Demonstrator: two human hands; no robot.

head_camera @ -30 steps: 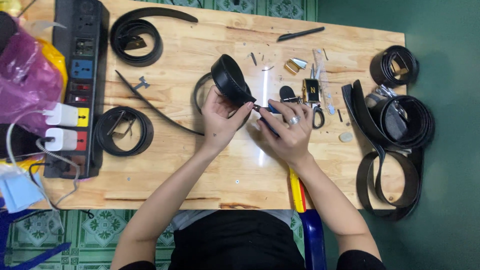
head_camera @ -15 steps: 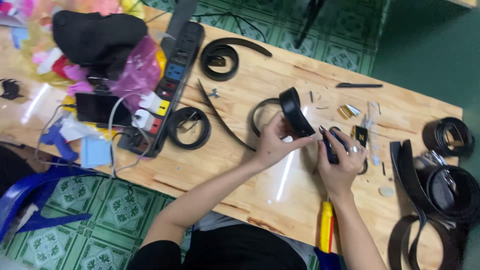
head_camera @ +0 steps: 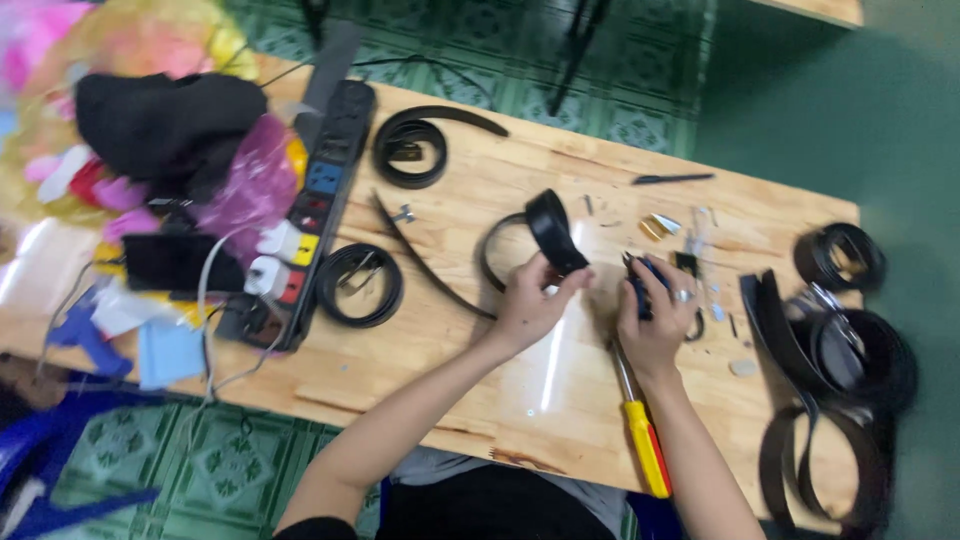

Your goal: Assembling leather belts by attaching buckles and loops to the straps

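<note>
My left hand (head_camera: pixel 532 300) grips a black leather belt (head_camera: pixel 551 228) whose end loops up above the wooden table (head_camera: pixel 470 340); its long tail (head_camera: pixel 420 255) trails off to the left. My right hand (head_camera: pixel 655 310), with a ring on one finger, is closed around a dark-handled tool (head_camera: pixel 640 282) close to the belt end. Just right of that hand lie small metal buckle parts (head_camera: pixel 661 226) and a black clip (head_camera: pixel 686 264). A yellow-handled screwdriver (head_camera: pixel 645 440) lies under my right forearm.
Coiled black belts sit at the back (head_camera: pixel 408 150), at left centre (head_camera: pixel 358 284) and in a pile on the right (head_camera: pixel 850 340). A black power strip (head_camera: pixel 315 215) with plugs runs along the left. Bags and clutter (head_camera: pixel 150 140) fill the far left. A black pen (head_camera: pixel 672 179) lies at the back.
The view has swung left and tilted, so the left-side clutter shows more. Both hands stay together at the belt end; the right hand has closed in tighter over its tool.
</note>
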